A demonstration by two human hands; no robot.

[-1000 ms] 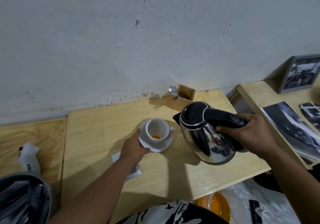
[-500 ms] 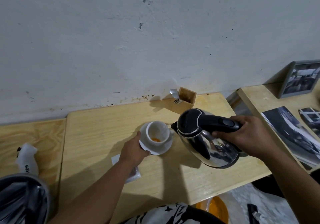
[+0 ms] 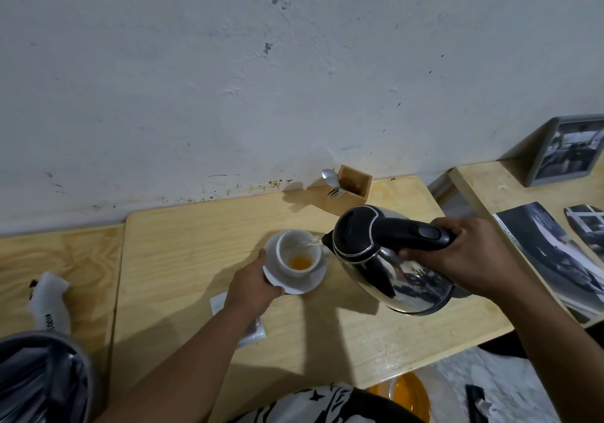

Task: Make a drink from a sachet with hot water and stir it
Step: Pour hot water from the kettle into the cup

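A white cup (image 3: 298, 252) with orange powder at its bottom stands on a white saucer (image 3: 304, 287) on the wooden table (image 3: 183, 259). My left hand (image 3: 251, 287) grips the saucer's near left rim. My right hand (image 3: 457, 259) holds the black handle of a steel kettle (image 3: 392, 269), tilted left with its spout at the cup's right rim. A thin stream of water runs from the spout into the cup. A white sachet (image 3: 253, 327) lies on the table, mostly hidden under my left wrist.
A wooden holder (image 3: 351, 190) with a spoon (image 3: 328, 175) and a fork stands by the wall behind the kettle. A crumpled white wrapper (image 3: 49, 305) lies at the left. Photo prints (image 3: 549, 259) and a frame (image 3: 568, 151) sit on the right table. An orange bowl (image 3: 411, 396) is below the table edge.
The kettle has tipped further left, its spout reaching the cup, and water has started flowing in. My left hand stays on the saucer.
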